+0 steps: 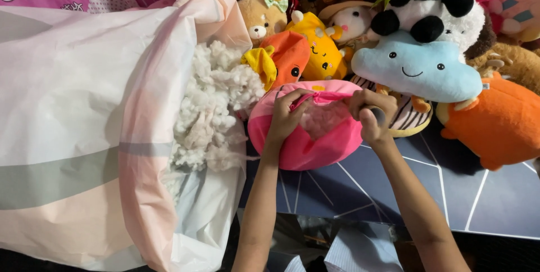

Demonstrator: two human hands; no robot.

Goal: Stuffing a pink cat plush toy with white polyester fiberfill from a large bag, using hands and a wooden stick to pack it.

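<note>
Both hands gripping the pink plush shell (306, 137): left hand (284, 117) is pinching the upper edge of its opening, fingers closed on the fabric; right hand (371, 115) is closing around the opposite edge, with a dark rounded object partly showing in that grip, too hidden to identify. White stuffing is showing inside the opening. Shell is lying on a dark blue mat with white lines (394, 193), just beside a large pale plastic bag (84, 126) spilling loose white fibre filling (211, 109). Behind it, finished toys are piling up: blue cloud plush (419, 66), panda (430, 2), orange plush (500, 123), yellow plush (320, 50).
</note>
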